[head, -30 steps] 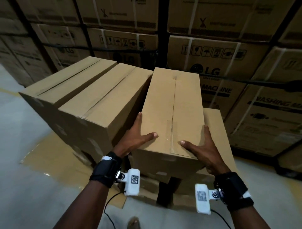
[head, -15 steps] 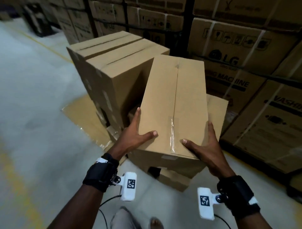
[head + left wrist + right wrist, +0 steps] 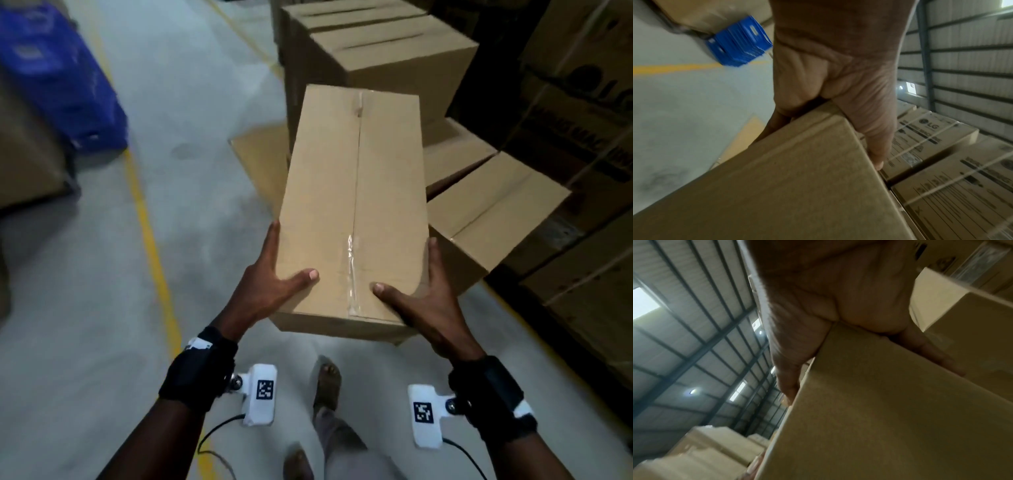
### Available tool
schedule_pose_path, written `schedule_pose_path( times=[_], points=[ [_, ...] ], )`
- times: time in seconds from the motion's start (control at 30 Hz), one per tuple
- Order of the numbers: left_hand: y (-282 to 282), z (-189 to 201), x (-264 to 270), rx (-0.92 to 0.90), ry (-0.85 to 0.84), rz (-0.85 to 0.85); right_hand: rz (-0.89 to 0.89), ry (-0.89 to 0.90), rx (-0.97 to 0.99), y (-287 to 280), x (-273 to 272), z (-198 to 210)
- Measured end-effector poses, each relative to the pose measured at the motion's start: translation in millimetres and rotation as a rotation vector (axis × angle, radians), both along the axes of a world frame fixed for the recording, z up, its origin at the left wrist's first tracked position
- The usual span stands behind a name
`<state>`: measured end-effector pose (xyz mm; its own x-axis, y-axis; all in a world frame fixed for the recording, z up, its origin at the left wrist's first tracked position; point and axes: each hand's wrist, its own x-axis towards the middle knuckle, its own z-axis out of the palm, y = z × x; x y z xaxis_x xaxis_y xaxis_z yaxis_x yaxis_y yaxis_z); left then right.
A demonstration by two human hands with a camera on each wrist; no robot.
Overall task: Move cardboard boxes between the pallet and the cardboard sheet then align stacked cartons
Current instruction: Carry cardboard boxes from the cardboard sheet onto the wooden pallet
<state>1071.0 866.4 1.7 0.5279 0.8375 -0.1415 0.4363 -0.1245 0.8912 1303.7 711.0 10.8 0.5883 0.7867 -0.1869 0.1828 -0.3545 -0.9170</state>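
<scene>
Both hands are on one long cardboard box [image 3: 354, 205], carried lengthwise out in front of the person, clear of the grey floor [image 3: 85, 308]. The left hand [image 3: 270, 284] clamps the near left corner: thumb lying flat on the top face, fingers running along the left side panel. The left wrist view shows the same thing, thumb over the top edge and fingers down the side. The right hand [image 3: 423, 301] mirrors it on the near right corner, thumb on top near the clear tape strip [image 3: 351, 274] that runs down the centre seam, fingers along the right side. So both hands are wrapped around the box's edges, not just resting on it.

Beyond the carried box there's a stack of plain cartons [image 3: 376, 51], and just to its right two lower cartons [image 3: 493, 205] sit side by side. A flat cardboard sheet [image 3: 260, 161] lies on the floor under that group, its corner sticking out to the left. Printed appliance cartons [image 3: 582, 120] are stacked along the right. A yellow floor line [image 3: 147, 222] runs up the left, with a blue crate [image 3: 65, 78], blurry, beyond it. The person's feet show under the box.
</scene>
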Motion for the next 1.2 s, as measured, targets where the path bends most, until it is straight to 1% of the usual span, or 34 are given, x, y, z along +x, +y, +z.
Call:
schedule_pose_path(
  times=[0.13,0.3,0.4,0.47,0.57,0.67,0.7,0.93,1.07,1.2],
  points=[
    [-62.3,-7.7,-67.9,-0.033,-0.002,0.201,0.204,0.025,-0.006,-20.3,-42.9,-0.4],
    [-135.4,-7.6,-126.9,-0.052,-0.014,0.442,0.425,0.014,-0.009,-30.7,-83.4,-15.9],
    [-177.7,-6.9,-153.3,-0.029,-0.014,0.595,0.543,-0.006,-0.014,-33.7,-105.9,-22.8],
    [-209.3,-7.4,-169.2,-0.029,0.007,0.704,0.642,0.006,-0.033,-35.5,-120.7,-24.6],
    [-254.6,-8.0,-186.3,-0.014,-0.008,0.855,0.787,0.033,-0.050,-42.7,-140.4,-24.7],
    [-302.9,-10.9,-203.5,-0.046,-0.028,0.972,0.964,-0.021,-0.057,-53.1,-166.1,-23.7],
    [-325.6,-10.7,-209.6,-0.056,-0.032,1.033,1.030,-0.035,-0.050,-58.9,-179.2,-24.7],
    [-430.6,-8.1,-255.0,-0.056,-0.011,1.351,1.358,-0.074,0.007,-88.4,-274.3,-30.4],
    [-492.0,-14.8,-288.8,-0.047,-0.022,1.519,1.532,-0.119,0.017,-115.6,-342.2,-32.9],
    [-549.4,-21.7,-330.4,-0.039,-0.032,1.660,1.676,-0.106,0.002,-148.9,-419.1,-35.8]
  ],
)
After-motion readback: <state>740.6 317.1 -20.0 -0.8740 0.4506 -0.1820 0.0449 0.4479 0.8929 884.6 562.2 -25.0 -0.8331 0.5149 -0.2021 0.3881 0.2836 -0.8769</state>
